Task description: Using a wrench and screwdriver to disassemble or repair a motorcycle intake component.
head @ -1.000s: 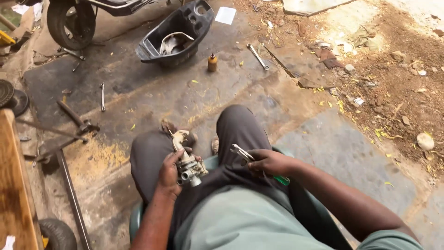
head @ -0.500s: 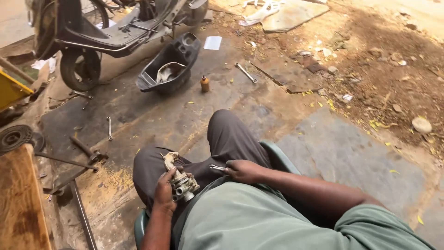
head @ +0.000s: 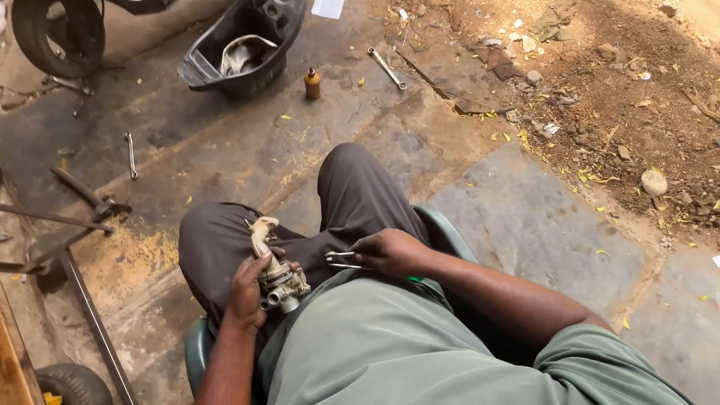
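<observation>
The left hand (head: 247, 289) is resting on the lap, fingers clenching a small metal carburetor (head: 276, 274). The right hand (head: 390, 253) is gripping thin pliers (head: 341, 260) just beside it. Farther off, a black plastic tub (head: 206, 71) is holding crumpled cloth (head: 241, 52).

knees (head: 352, 180) flank lap, floor (head: 525, 217) rightward open

Grey-green short-sleeved shirt (head: 390, 352), loose over the belly. Dark grey trousers (head: 352, 195) just beyond the shirt's hem, creased at the knees. Bare forearms and hands, seemingly without rings.
</observation>
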